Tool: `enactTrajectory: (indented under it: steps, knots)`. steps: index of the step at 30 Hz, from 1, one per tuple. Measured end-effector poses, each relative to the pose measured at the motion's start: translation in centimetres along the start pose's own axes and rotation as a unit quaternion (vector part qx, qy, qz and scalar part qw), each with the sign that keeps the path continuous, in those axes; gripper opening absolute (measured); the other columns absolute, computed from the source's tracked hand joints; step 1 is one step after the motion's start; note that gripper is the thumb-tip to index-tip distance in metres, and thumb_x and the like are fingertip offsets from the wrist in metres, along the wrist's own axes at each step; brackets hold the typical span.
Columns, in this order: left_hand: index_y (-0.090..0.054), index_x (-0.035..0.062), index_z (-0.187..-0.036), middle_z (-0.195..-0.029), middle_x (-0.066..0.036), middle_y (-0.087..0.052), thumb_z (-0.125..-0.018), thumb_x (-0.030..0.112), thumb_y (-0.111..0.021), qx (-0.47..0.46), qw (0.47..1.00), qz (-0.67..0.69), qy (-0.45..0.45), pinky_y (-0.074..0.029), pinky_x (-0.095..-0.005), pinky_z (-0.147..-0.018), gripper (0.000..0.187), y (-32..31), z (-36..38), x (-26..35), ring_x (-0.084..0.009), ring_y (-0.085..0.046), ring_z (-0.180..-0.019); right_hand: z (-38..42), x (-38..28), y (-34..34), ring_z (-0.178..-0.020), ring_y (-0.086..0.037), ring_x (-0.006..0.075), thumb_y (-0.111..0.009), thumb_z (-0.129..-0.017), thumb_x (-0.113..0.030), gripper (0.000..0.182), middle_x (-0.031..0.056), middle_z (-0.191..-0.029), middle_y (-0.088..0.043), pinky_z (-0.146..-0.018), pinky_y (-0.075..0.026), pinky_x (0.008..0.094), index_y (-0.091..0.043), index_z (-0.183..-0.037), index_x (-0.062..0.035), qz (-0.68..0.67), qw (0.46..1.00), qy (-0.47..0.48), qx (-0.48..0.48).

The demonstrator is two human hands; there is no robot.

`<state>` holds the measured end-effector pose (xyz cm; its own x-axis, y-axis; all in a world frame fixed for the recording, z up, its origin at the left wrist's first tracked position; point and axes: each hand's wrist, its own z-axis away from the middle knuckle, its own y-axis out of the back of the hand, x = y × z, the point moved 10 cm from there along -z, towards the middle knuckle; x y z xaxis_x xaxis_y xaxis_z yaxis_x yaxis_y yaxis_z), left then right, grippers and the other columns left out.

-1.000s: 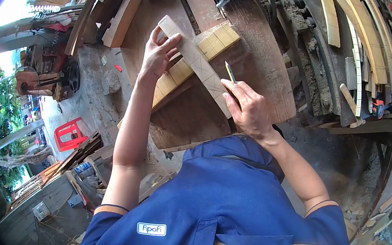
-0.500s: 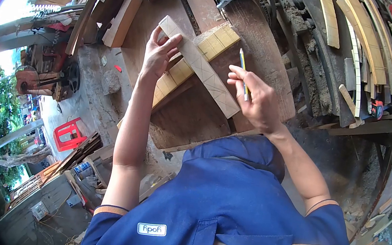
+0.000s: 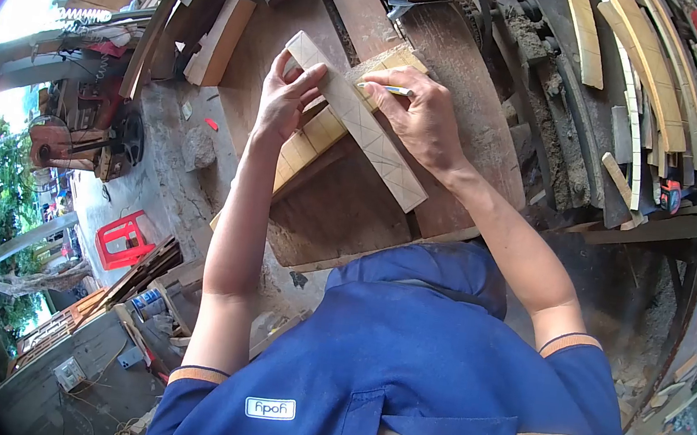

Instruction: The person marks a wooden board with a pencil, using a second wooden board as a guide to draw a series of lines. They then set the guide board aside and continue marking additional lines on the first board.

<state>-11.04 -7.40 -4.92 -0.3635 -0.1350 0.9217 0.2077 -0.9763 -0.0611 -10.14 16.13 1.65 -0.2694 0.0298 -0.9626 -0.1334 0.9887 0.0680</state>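
Head view, wood strip [image 3: 359,120] between hands

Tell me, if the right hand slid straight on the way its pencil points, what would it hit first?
Probably the left hand: the right hand aims its pencil leftward across the marked wooden strip, though depth is unclear.

The pale wooden strip [image 3: 358,121] is planed smooth and matt, with crossed pencil lines on its face. Under it lies a yellowish wooden board [image 3: 317,131], also smooth, ruled into squares. The tabletop [image 3: 341,208] beneath the strip is dark, rough, dusty wood. The pencil [image 3: 386,89], just beside the strip's upper end, has a glossy painted shaft. Below the strip, the blue shirt [image 3: 401,354] is matt woven cloth.
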Motion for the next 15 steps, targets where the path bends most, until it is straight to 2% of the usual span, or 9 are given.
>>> enactTrajectory:
  steps: [2, 6, 8, 11, 15]
  knots:
    - [-0.041, 0.0103, -0.144, -0.110, -0.005, -0.070, -0.088, 0.009, -0.077, 0.003, 1.000, 0.006, -0.008, -0.056, -0.0253, -0.074, 0.066, 0.0, -0.1, 0.1, -0.0133, -0.070, -0.093, 0.0, 1.0, -0.9, -0.087, -0.072, 0.0182, -0.070, -0.094, -0.014, 0.015, 0.0090, -0.100, -0.073, -0.073, -0.058, 0.0309, -0.075, -0.104, -0.0036, 0.001, 0.999, -0.029, -0.024]
    - [-0.041, 0.0098, -0.144, -0.109, -0.005, -0.070, -0.089, 0.008, -0.077, 0.002, 1.000, 0.006, -0.006, -0.056, -0.0247, -0.074, 0.066, 0.1, -0.2, -0.2, -0.0129, -0.070, -0.093, -0.2, 1.1, -1.6, -0.087, -0.072, 0.0194, -0.070, -0.093, -0.011, 0.014, 0.0100, -0.099, -0.073, -0.073, -0.059, 0.0303, -0.074, -0.104, -0.0029, 0.019, 0.999, -0.008, -0.026]
    - [-0.041, 0.0095, -0.144, -0.107, -0.005, -0.070, -0.088, 0.008, -0.077, -0.001, 1.000, 0.003, -0.005, -0.056, -0.0242, -0.073, 0.066, 0.1, -0.2, -0.1, -0.0125, -0.069, -0.092, -0.3, 0.7, -1.5, -0.086, -0.072, 0.0283, -0.071, -0.090, -0.011, 0.014, 0.0153, -0.098, -0.072, -0.076, -0.057, 0.0347, -0.074, -0.099, -0.0012, 0.023, 1.000, 0.016, -0.012]
    - [-0.041, 0.0095, -0.145, -0.106, -0.004, -0.070, -0.088, 0.008, -0.077, -0.003, 1.000, 0.001, -0.007, -0.056, -0.0240, -0.073, 0.067, 0.0, -0.1, 0.0, -0.0123, -0.069, -0.092, -0.2, 0.1, -1.5, -0.084, -0.072, 0.0293, -0.070, -0.090, -0.010, 0.012, 0.0158, -0.095, -0.072, -0.075, -0.057, 0.0355, -0.073, -0.097, -0.0010, 0.044, 0.998, 0.035, -0.021]
    - [-0.041, 0.0095, -0.145, -0.106, -0.004, -0.070, -0.088, 0.008, -0.077, 0.006, 1.000, 0.000, -0.005, -0.056, -0.0239, -0.073, 0.068, 0.0, 0.0, -0.1, -0.0122, -0.069, -0.092, 0.7, -0.8, -0.8, -0.085, -0.072, 0.0234, -0.071, -0.091, -0.008, 0.012, 0.0134, -0.097, -0.073, -0.074, -0.058, 0.0327, -0.074, -0.100, -0.0006, 0.072, 0.995, 0.034, -0.052]
